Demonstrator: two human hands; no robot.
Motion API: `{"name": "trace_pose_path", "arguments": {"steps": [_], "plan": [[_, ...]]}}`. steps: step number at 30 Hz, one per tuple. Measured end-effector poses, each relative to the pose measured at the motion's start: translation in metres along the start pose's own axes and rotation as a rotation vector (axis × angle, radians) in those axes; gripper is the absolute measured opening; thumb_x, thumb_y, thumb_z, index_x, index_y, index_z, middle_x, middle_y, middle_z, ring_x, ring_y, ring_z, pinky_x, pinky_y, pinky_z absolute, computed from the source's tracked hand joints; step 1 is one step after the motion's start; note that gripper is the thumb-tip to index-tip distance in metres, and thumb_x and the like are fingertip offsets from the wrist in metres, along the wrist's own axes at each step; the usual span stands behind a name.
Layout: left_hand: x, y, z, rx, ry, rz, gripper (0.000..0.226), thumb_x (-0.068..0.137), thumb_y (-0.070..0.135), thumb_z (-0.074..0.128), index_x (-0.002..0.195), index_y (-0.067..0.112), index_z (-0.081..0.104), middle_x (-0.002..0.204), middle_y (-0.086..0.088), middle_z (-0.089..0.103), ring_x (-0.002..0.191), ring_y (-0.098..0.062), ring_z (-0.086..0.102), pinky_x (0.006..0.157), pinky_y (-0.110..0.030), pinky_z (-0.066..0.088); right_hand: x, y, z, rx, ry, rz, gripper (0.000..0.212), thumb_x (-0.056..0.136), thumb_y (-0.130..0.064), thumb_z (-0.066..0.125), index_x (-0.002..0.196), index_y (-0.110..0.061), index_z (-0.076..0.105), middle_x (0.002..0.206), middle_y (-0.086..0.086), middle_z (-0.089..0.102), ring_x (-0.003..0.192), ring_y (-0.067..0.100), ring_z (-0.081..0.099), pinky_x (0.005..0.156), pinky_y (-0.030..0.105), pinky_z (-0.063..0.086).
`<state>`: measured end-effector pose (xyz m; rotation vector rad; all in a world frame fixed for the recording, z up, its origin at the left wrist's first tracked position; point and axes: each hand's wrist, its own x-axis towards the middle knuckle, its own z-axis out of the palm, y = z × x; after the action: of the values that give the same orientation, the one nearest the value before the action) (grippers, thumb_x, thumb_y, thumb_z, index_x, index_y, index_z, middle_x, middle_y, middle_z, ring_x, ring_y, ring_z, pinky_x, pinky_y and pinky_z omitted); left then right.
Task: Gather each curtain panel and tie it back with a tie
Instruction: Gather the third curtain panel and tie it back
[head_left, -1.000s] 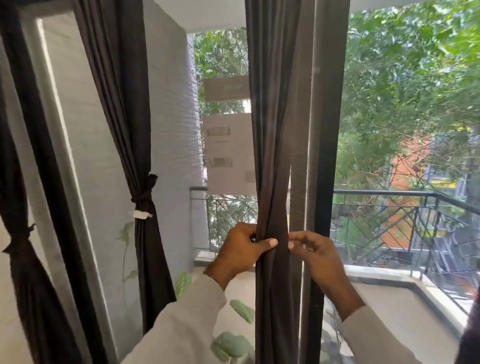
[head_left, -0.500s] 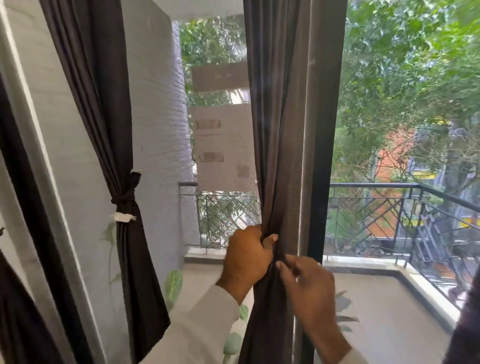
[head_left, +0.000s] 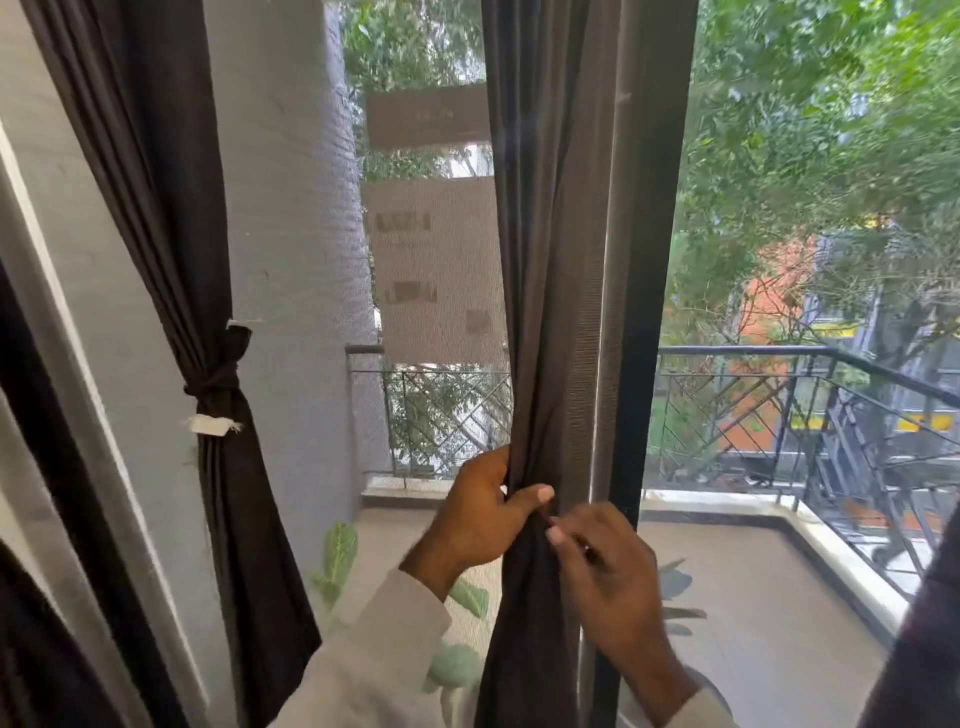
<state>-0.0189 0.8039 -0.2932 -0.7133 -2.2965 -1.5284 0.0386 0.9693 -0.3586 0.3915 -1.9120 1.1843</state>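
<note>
— Location?
— Indoors, at a glazed balcony door. Dark vertical door frame at centre right, insect mesh across the glass.

— Item under work?
— Centre curtain panel, dark brown, hanging just left of that frame, bunched into narrow folds at waist height.

— Grip?
— Left hand wrapped round the gathered folds from the left, thumb across the front, fingers curled behind. Right hand just beside and below, fingertips pinching the fabric at the same bunch. Pale sleeves on both arms. Whether a separate tie strip sits in the fingers: cannot tell.

— Other panels?
— Left curtain panel against the grey wall, already cinched with a dark tie, knotted; white tag just below the knot. Further dark fabric at far left edge and lower right corner, partly cut off.

— Surroundings outside?
— Tiled balcony floor, black metal railing with lattice infill, green leaves low near the door, dense trees beyond, orange building behind them.
</note>
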Motion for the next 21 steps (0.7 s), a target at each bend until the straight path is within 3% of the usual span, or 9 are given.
{"name": "trace_pose_path", "arguments": {"steps": [2, 4, 7, 9, 11, 13, 16, 19, 21], "plan": [[0.0, -0.001, -0.004, -0.072, -0.008, -0.051, 0.036, 0.099, -0.003, 0.071, 0.111, 0.031, 0.073, 0.102, 0.025, 0.081, 0.099, 0.003, 0.075, 0.089, -0.018, 0.058, -0.002, -0.003, 0.003, 0.217, 0.063, 0.22, 0.019, 0.101, -0.005, 0.066, 0.11, -0.021, 0.073, 0.093, 0.0, 0.073, 0.076, 0.013, 0.076, 0.061, 0.023, 0.061], [0.001, -0.004, -0.007, -0.096, -0.031, -0.084, 0.04, 0.103, -0.002, 0.067, 0.118, 0.035, 0.069, 0.11, 0.022, 0.08, 0.11, 0.0, 0.074, 0.099, -0.024, 0.058, -0.004, 0.002, 0.006, 0.273, 0.087, 0.405, 0.03, 0.102, -0.012, 0.066, 0.128, -0.027, 0.065, 0.089, 0.005, 0.077, 0.067, 0.016, 0.077, 0.055, 0.026, 0.061], [0.001, -0.004, -0.008, -0.112, -0.104, -0.118, 0.041, 0.106, 0.0, 0.063, 0.127, 0.035, 0.063, 0.12, 0.02, 0.076, 0.117, 0.003, 0.071, 0.106, -0.023, 0.055, 0.001, 0.013, 0.008, 0.143, 0.081, 0.386, 0.051, 0.099, -0.016, 0.071, 0.145, -0.032, 0.055, 0.109, -0.002, 0.078, 0.064, 0.013, 0.071, 0.06, 0.018, 0.057], [0.002, -0.001, -0.007, -0.116, -0.128, -0.135, 0.041, 0.107, 0.0, 0.061, 0.128, 0.035, 0.061, 0.122, 0.023, 0.073, 0.114, 0.009, 0.069, 0.103, -0.016, 0.053, 0.009, 0.017, 0.007, 0.105, 0.034, 0.351, 0.054, 0.098, -0.018, 0.073, 0.147, -0.034, 0.055, 0.12, -0.016, 0.074, 0.075, 0.01, 0.072, 0.069, 0.013, 0.057], [0.004, -0.001, -0.005, -0.123, -0.134, -0.144, 0.041, 0.106, -0.002, 0.061, 0.124, 0.035, 0.063, 0.113, 0.027, 0.075, 0.11, 0.01, 0.07, 0.098, -0.014, 0.053, 0.017, 0.019, 0.006, 0.125, -0.038, 0.37, 0.049, 0.096, -0.017, 0.075, 0.14, -0.036, 0.063, 0.111, -0.017, 0.075, 0.088, 0.003, 0.072, 0.081, 0.019, 0.06], [0.006, -0.002, -0.004, -0.101, -0.105, -0.15, 0.041, 0.104, -0.001, 0.065, 0.119, 0.037, 0.065, 0.104, 0.032, 0.076, 0.105, 0.012, 0.071, 0.094, -0.013, 0.054, 0.021, 0.018, 0.004, 0.078, -0.02, 0.381, 0.037, 0.092, -0.019, 0.08, 0.119, -0.042, 0.072, 0.102, -0.013, 0.074, 0.092, 0.002, 0.07, 0.087, 0.037, 0.062], [0.009, -0.006, 0.002, -0.011, 0.062, -0.106, 0.031, 0.093, 0.018, 0.08, 0.12, 0.033, 0.076, 0.108, 0.025, 0.079, 0.106, 0.002, 0.075, 0.099, -0.03, 0.061, 0.02, 0.016, 0.001, -0.098, 0.059, 0.252, 0.028, 0.083, -0.021, 0.087, 0.088, -0.042, 0.07, 0.09, -0.019, 0.068, 0.088, 0.013, 0.066, 0.079, 0.046, 0.058], [0.007, 0.0, 0.008, 0.079, 0.106, -0.101, 0.038, 0.088, 0.032, 0.075, 0.126, 0.031, 0.074, 0.117, 0.009, 0.08, 0.111, -0.013, 0.076, 0.1, -0.041, 0.062, 0.015, 0.015, 0.004, 0.031, 0.025, 0.17, 0.02, 0.082, -0.014, 0.089, 0.084, -0.03, 0.077, 0.106, -0.013, 0.069, 0.1, 0.013, 0.07, 0.086, 0.032, 0.058], [0.005, 0.004, 0.013, 0.197, 0.119, -0.083, 0.039, 0.092, 0.033, 0.072, 0.131, 0.032, 0.069, 0.118, 0.004, 0.079, 0.112, -0.021, 0.075, 0.098, -0.041, 0.061, 0.014, 0.005, 0.005, 0.087, 0.055, 0.171, 0.01, 0.093, -0.02, 0.077, 0.089, -0.028, 0.079, 0.107, -0.012, 0.071, 0.1, 0.007, 0.07, 0.082, 0.019, 0.055]]}}
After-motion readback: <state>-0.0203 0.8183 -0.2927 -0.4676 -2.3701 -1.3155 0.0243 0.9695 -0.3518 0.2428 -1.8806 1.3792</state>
